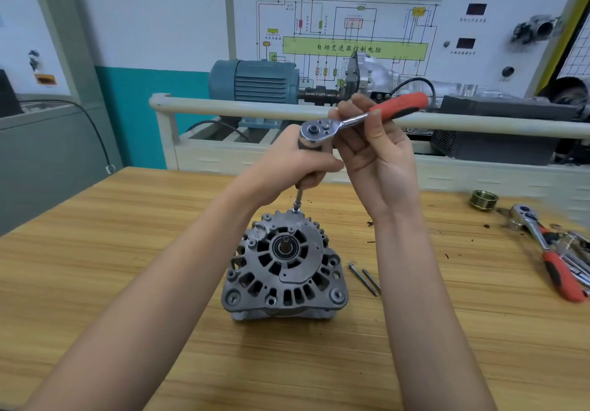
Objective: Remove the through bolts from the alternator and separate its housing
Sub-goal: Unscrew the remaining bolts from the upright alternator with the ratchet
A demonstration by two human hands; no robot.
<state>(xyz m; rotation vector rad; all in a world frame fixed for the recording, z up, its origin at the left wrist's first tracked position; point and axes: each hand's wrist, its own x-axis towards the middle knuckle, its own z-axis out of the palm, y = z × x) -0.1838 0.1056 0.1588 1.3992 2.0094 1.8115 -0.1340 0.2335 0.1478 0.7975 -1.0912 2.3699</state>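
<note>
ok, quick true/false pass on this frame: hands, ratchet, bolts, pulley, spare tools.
1. The left hand grips the ratchet's extension bar above the alternator. True.
2. The right hand rests flat on the table. False: it holds the red-handled ratchet near its head.
3. Two loose bolts lie on the table right of the alternator. True.
4. The pulley is mounted on the alternator shaft. False: it sits on the table at far right.
5. A second red-handled ratchet lies at the table's right edge. True.

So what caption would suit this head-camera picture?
Both hands work a red-handled ratchet on the alternator's far edge; two removed through bolts lie beside it.
</note>
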